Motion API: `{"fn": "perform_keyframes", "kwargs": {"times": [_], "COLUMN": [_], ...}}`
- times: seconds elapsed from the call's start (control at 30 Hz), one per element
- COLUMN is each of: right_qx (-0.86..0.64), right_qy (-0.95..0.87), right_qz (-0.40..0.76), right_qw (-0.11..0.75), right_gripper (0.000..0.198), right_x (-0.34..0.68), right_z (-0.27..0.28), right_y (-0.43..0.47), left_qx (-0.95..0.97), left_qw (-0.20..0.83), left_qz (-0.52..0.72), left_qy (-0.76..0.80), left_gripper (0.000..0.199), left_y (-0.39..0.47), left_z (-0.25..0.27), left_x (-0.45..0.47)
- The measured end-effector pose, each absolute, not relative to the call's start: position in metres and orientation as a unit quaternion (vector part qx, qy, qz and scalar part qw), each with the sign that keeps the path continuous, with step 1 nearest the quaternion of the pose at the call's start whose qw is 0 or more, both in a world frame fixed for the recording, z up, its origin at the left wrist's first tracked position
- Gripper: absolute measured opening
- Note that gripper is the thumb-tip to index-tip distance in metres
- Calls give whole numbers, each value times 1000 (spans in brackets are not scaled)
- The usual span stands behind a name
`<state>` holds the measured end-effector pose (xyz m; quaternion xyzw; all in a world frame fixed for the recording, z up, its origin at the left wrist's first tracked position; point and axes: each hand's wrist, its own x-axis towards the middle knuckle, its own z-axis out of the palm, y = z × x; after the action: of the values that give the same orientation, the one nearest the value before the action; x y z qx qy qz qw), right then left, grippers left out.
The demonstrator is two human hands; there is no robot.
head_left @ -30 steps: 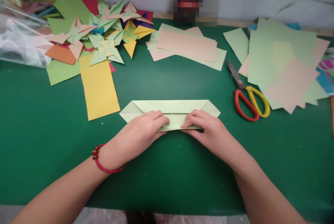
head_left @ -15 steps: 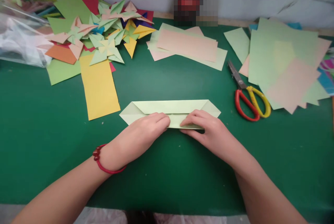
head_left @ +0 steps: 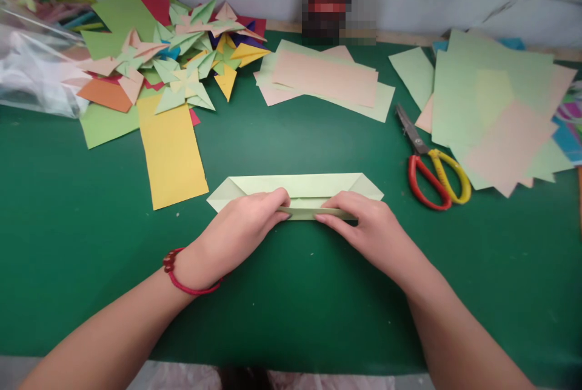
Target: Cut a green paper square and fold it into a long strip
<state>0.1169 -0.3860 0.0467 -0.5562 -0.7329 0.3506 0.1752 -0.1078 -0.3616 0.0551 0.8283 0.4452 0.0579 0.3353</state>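
A pale green sheet of folded paper lies on the green table, long side across, with both ends folded to points. My left hand pinches its near edge left of the middle, thumb below and fingers on top. On the right, my right hand grips the same edge between thumb and fingers. Between the hands the near flap stands raised and curls up from the table. The fingers hide parts of the paper's near side. A red beaded bracelet circles my left wrist.
Scissors with red and yellow handles lie to the right, beside a stack of paper sheets. Pink and green strips lie at the back. Folded paper stars are heaped back left, above a yellow sheet. A plastic bag sits far left.
The near edge of the green paper has been lifted and bent upward. My thumbs now show under it, where the left fingers lay flat on top before.
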Motion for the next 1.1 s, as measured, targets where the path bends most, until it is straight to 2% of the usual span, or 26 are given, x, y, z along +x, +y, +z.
{"fn": "perform_keyframes", "kwargs": {"times": [0.2, 0.47, 0.63, 1.1], "right_qx": [-600, -617, -611, -625], "right_qy": [-719, -724, -733, -726], "right_qz": [306, 245, 212, 174], "right_qw": [172, 186, 210, 227], "right_gripper": [13, 18, 9, 6], "right_x": [114, 113, 111, 105], "right_z": [44, 39, 35, 32], "right_y": [-386, -387, -386, -389], "left_qx": [823, 846, 865, 869], "left_qw": [328, 228, 179, 197], "left_qz": [54, 48, 51, 33], "left_qy": [461, 479, 466, 454], "left_gripper": [7, 13, 17, 12], "left_y": [-363, -366, -365, -362], "left_z": [54, 51, 49, 47], "left_x": [-108, -106, -105, -104]}}
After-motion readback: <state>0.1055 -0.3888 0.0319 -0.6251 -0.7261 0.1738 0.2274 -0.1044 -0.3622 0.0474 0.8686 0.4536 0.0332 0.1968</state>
